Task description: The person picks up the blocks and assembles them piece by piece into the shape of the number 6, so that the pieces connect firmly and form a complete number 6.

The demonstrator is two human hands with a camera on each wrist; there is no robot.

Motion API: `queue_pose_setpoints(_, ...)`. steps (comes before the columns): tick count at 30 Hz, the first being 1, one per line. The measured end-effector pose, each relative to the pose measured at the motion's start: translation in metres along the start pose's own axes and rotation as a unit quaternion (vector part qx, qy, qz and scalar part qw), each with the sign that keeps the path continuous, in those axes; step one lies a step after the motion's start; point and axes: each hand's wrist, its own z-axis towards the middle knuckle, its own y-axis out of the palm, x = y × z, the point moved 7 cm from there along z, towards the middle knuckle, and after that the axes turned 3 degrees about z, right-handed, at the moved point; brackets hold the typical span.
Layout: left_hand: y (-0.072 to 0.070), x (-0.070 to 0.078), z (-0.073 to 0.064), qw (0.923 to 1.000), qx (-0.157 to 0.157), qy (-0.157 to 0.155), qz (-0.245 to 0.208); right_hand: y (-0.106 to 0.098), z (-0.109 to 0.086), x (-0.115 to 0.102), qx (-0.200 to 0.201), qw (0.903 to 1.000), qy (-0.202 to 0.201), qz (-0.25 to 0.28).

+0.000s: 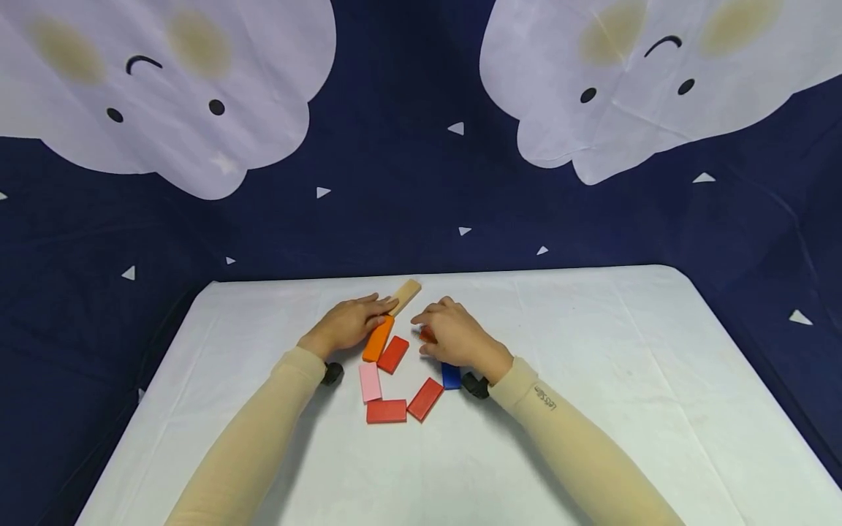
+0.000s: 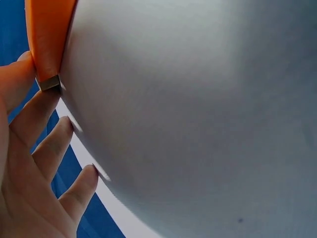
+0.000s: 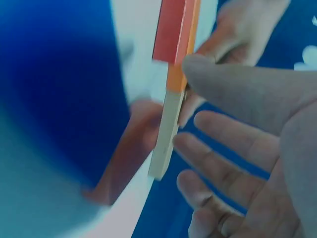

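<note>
In the head view my left hand (image 1: 347, 324) lies at the far end of an orange block (image 1: 378, 340), its fingers reaching onto a plain wooden block (image 1: 406, 295). The left wrist view has the thumb and index finger at the end of the orange block (image 2: 49, 39), the other fingers spread on the cloth. My right hand (image 1: 457, 332) is over a red block (image 1: 427, 334), which it partly covers. Its fingers (image 3: 218, 171) are apart in the right wrist view, with no block between them. A blue block (image 1: 451, 376) lies just below this hand.
Another red block (image 1: 393, 355) lies against the orange one. A pink block (image 1: 370, 382), a red block (image 1: 386, 411) and a tilted red block (image 1: 425, 399) continue the curved outline on the white-covered table (image 1: 625, 380). Behind the table hangs a dark blue cloth (image 1: 401, 168) with clouds.
</note>
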Motion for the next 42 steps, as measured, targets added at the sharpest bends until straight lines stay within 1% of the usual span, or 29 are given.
queue_pose_setpoints(5, -0.002, 0.0, 0.001, 1.0, 0.005, 0.006, -0.004, 0.01, 0.014, -0.023, -0.04, 0.9973, -0.052, -0.033)
queue_pose_setpoints(8, -0.002, 0.001, 0.001, 0.9999, 0.006, 0.01, -0.009, 0.015, 0.018, -0.031, -0.056, 0.9946, -0.063, -0.06)
queue_pose_setpoints(13, -0.002, 0.001, 0.002, 0.9999, 0.008, 0.011, -0.01, 0.022, 0.021, -0.033, -0.071, 0.9923, -0.058, -0.083)
queue_pose_setpoints(19, -0.002, 0.001, 0.001, 0.9999, 0.008, 0.011, -0.008, 0.024, 0.022, -0.032, -0.056, 0.9936, -0.039, -0.09)
queue_pose_setpoints(23, -0.002, -0.001, 0.0, 0.9999, 0.006, 0.005, -0.008, 0.022, 0.021, -0.032, -0.057, 0.9936, -0.034, -0.091)
queue_pose_setpoints(27, -0.001, -0.002, 0.0, 1.0, 0.002, 0.003, -0.007, 0.007, 0.015, -0.022, -0.042, 0.9969, -0.023, -0.063)
queue_pose_setpoints(29, -0.001, -0.001, 0.0, 1.0, 0.001, 0.002, -0.005, -0.001, 0.011, -0.013, -0.031, 0.9984, -0.011, -0.046)
queue_pose_setpoints(32, -0.001, -0.001, 0.0, 1.0, 0.0, 0.001, -0.004, -0.008, 0.005, 0.005, -0.035, 0.9989, 0.016, -0.027)
queue_pose_setpoints(34, -0.001, -0.001, 0.0, 1.0, 0.0, 0.0, -0.003, -0.009, 0.001, 0.015, -0.047, 0.9983, 0.031, -0.016)
queue_pose_setpoints(37, 0.0, -0.001, 0.0, 1.0, -0.001, 0.0, -0.003, -0.006, -0.002, 0.024, -0.064, 0.9968, 0.047, -0.001)
queue_pose_setpoints(42, 0.0, -0.001, 0.001, 1.0, 0.001, 0.002, -0.002, -0.002, -0.002, 0.025, -0.07, 0.9963, 0.049, 0.011)
